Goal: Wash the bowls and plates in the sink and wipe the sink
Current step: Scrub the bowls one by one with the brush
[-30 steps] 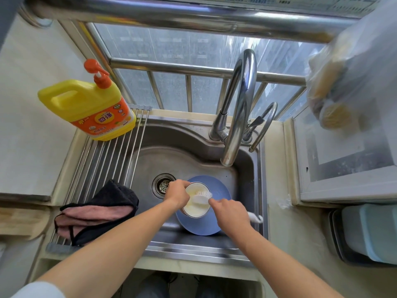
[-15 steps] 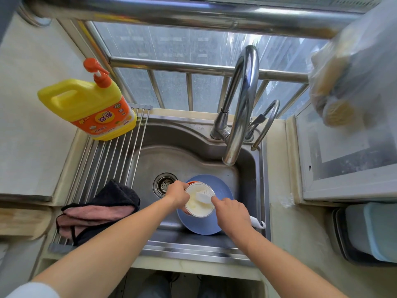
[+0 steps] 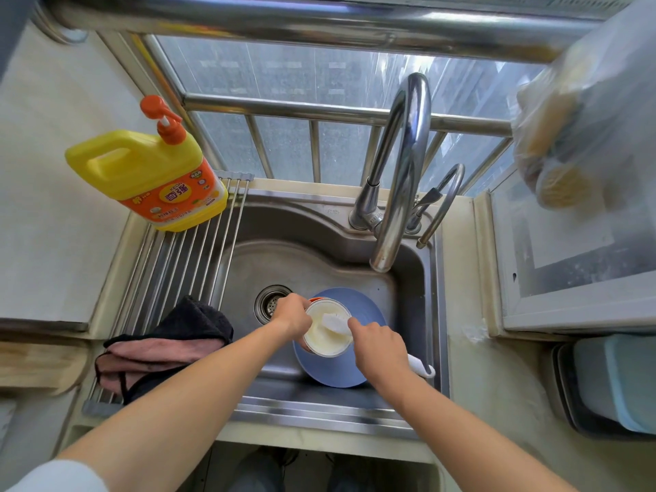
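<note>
In the steel sink point(image 3: 319, 257) lies a blue plate point(image 3: 369, 314). Over it I hold a small bowl point(image 3: 319, 340), cream inside with an orange outside, tilted toward me. My left hand point(image 3: 293, 314) grips its left rim. My right hand point(image 3: 381, 349) holds a white dish brush point(image 3: 335, 323) by its handle; the bristle head is inside the bowl and the handle end sticks out behind my hand at the right. The drain point(image 3: 269, 303) is just left of my left hand.
A tall curved faucet point(image 3: 404, 172) arches over the sink's back right. A yellow detergent bottle point(image 3: 149, 175) stands on the roll-up rack point(image 3: 184, 264) at the left, with a black and pink cloth point(image 3: 167, 346) nearer me. A blue bin point(image 3: 617, 381) sits at the right.
The bowl has tilted a little more toward me and the brush head has shifted inside it. Both hands stay over the blue plate.
</note>
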`<state>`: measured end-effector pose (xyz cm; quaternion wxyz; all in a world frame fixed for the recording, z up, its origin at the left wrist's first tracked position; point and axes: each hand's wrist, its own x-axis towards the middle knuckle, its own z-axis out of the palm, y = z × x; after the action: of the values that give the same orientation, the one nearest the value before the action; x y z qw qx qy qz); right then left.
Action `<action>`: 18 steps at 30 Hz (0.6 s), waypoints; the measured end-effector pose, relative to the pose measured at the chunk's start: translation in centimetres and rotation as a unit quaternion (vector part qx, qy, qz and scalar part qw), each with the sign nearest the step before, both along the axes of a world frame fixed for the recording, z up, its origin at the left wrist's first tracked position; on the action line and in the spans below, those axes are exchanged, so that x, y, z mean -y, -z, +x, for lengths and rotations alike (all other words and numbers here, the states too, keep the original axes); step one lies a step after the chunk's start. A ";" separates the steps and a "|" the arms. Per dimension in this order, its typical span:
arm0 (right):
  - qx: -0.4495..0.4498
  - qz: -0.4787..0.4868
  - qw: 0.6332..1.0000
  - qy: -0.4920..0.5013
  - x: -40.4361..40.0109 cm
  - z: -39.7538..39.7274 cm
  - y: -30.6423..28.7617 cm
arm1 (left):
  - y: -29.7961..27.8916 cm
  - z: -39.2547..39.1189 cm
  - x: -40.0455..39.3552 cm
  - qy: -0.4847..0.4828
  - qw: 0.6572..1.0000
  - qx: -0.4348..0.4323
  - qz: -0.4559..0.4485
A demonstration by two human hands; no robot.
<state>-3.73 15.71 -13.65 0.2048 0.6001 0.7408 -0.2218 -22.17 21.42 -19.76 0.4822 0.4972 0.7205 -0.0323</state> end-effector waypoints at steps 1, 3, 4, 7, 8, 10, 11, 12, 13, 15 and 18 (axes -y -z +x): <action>0.005 -0.010 1.000 -0.004 0.1 0.2 0.0 | -0.3 0.1 -0.1 0.017 1.000 -0.008 0.001; -0.001 -0.031 0.999 -0.043 -0.1 0.5 -0.3 | -0.9 0.4 -0.2 0.054 0.998 -0.024 0.014; -0.003 -0.036 0.996 -0.084 -0.6 0.6 -0.7 | -1.1 0.5 -0.3 0.070 0.997 -0.033 0.023; -0.037 0.030 0.973 -0.227 -2.2 1.0 -0.9 | -1.5 1.0 -0.2 0.105 0.992 -0.057 0.029; -0.027 0.067 0.954 -0.291 -2.9 1.0 -0.8 | -1.6 1.1 -0.3 0.112 0.992 -0.059 0.028; 0.025 0.108 0.937 -0.332 -3.8 1.3 0.0 | -1.9 1.1 -0.4 0.125 0.990 -0.062 0.031; 0.036 0.110 0.935 -0.335 -4.0 1.5 0.2 | -2.1 1.0 -0.4 0.132 0.988 -0.068 0.031; 0.037 0.095 0.940 -0.324 -3.7 1.6 0.3 | -2.1 0.9 -0.4 0.135 0.988 -0.070 0.030; 0.033 0.071 0.954 -0.291 -3.2 1.7 0.0 | -2.1 0.9 -0.4 0.135 0.988 -0.070 0.029; 0.015 0.018 0.979 -0.205 -2.2 1.7 0.1 | -2.0 0.8 -0.4 0.132 0.989 -0.067 0.031; -0.045 -0.075 0.995 -0.055 -1.7 1.4 0.4 | -1.9 0.6 -0.3 0.124 0.990 -0.063 0.034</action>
<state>-2.29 17.42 -14.02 0.2279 0.5306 0.7626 -0.2914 -21.56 21.74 -17.90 0.4113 0.5957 0.6828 -0.0986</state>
